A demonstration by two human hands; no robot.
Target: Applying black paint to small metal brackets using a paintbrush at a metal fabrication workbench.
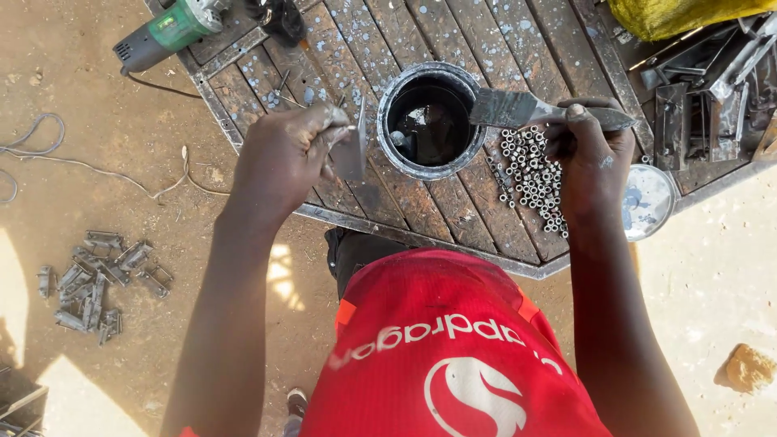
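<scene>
My left hand (285,159) grips a small flat grey metal piece (351,150) upright, just left of a round paint can (391,146) that holds black paint. My right hand (593,158) holds a flat paintbrush (518,108) by its handle. The paint-coated bristles rest over the can's right rim. Both hands hover above a paint-spattered metal workbench (453,210). A heap of small metal nuts (534,171) lies on the bench beside my right hand.
A green angle grinder (166,32) lies at the bench's far left corner, its cable trailing over the sandy ground. A can lid (647,201) rests at the right edge. Scrap metal pieces (712,81) crowd the right; several painted parts (97,279) lie on the ground.
</scene>
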